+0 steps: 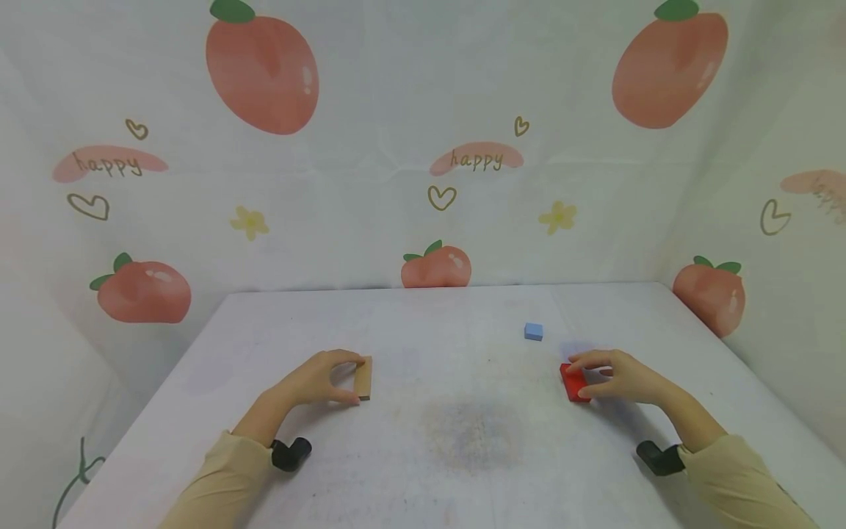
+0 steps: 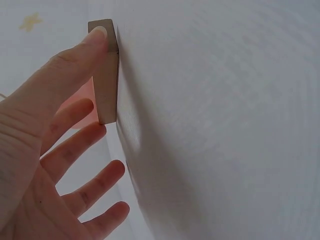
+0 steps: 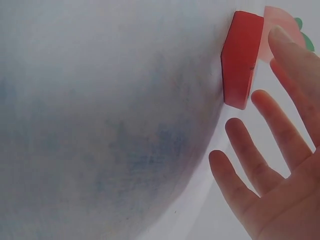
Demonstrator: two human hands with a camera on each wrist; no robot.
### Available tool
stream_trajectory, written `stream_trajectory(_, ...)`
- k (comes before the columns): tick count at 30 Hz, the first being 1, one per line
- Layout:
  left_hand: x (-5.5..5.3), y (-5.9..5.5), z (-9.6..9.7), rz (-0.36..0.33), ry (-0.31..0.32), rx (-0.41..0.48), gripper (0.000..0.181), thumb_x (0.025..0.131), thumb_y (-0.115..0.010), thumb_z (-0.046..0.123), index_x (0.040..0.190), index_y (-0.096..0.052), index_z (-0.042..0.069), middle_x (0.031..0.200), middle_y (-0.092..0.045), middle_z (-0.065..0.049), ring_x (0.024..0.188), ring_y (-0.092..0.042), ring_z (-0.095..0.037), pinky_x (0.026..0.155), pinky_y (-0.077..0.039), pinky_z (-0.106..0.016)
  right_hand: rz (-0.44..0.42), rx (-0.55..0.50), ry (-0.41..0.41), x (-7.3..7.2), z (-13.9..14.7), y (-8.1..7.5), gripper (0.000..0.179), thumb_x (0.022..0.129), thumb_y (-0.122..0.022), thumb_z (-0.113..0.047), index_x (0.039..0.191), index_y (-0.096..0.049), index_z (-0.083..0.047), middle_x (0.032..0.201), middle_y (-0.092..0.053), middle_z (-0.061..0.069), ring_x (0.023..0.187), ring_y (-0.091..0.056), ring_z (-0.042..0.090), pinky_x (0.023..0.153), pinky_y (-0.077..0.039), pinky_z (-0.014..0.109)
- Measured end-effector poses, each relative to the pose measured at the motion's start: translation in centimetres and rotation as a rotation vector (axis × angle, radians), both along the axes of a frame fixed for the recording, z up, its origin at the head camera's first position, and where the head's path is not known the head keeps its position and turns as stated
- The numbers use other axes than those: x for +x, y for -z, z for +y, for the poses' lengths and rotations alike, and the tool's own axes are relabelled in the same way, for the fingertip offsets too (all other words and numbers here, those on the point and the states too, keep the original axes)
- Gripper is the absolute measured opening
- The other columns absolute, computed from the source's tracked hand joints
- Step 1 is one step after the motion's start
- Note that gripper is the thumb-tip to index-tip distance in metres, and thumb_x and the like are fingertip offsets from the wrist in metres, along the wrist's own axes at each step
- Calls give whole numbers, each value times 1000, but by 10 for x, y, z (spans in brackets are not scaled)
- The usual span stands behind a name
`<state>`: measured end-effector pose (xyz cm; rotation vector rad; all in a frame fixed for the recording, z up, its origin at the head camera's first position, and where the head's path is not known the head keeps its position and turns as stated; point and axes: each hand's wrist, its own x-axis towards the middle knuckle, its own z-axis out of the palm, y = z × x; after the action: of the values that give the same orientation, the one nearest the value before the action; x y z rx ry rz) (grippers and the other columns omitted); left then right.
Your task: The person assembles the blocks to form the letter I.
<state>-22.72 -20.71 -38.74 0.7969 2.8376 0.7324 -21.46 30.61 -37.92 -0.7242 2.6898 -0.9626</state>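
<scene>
Apparently, the fingers of the left hand (image 1: 311, 378) grip the tan rectangular block (image 1: 363, 378) by its short ends: the thumb presses the near end, at 6 o'clock of the block, and a fingertip meets the far end, at 12 o'clock. The right hand (image 1: 624, 376) reaches around the red block (image 1: 573, 383) with thumb and fingers apart; the right wrist view shows a gap, so I see no firm grip there. For doing this well, I think the right thumb and index finger should close evenly on the two ends, low near the surface (image 1: 429, 330), so that the block does not turn. The left pinch should be firm but gentle, because these end faces are small and the block could tip. Taking the dark stain (image 1: 472, 433) as centre of a clock, the tan rectangular block lies at 10 o'clock and the red block at 2. A small blue block (image 1: 533, 331) lies at 1 o'clock, untouched. Beyond, at 12 o'clock, hangs a white cloth (image 1: 370, 220) with fruit prints (image 1: 436, 267).
</scene>
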Motion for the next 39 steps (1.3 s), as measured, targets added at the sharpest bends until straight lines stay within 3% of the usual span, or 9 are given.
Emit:
stream_trajectory(3,1,-1,1,-1,-6,5,65,70,-80,33,123,-58,4,129,-57,-18,124,-47,-39,103,-36,-54,-8,-15,-12,0,1,1,34,79,-72,-23,109,-68,-6,124,-57,26,106,-49,-7,89,-46,58)
stream_trajectory(6,1,-1,1,4,-6,5,63,70,-81,33,121,-60,5,128,-57,-17,123,-48,-39,103,-36,-54,-15,-26,-15,-1,1,3,32,79,-73,-23,107,-69,-7,124,-57,26,100,-36,-24,89,-46,58)
stream_trajectory(16,0,2,0,46,25,21,61,69,-81,30,119,-61,3,123,-61,-14,119,-52,-36,101,-39,-52,-5,17,7,0,-1,4,30,78,-73,-23,104,-70,-8,123,-59,23,109,-52,2,89,-48,52)
stream_trajectory(21,0,0,1,88,44,20,60,68,-81,29,118,-61,3,120,-63,-11,117,-54,-33,100,-41,-50,-6,26,21,0,-4,3,29,78,-74,-21,103,-70,-8,122,-59,23,111,-51,40,89,-49,52)
stream_trajectory(39,-1,-4,8,134,42,38,56,69,-81,28,116,-63,4,118,-63,-11,113,-57,-33,95,-45,-49,-47,15,39,0,-7,2,30,78,-74,-17,105,-69,-5,123,-58,25,112,-50,44,88,-49,53)
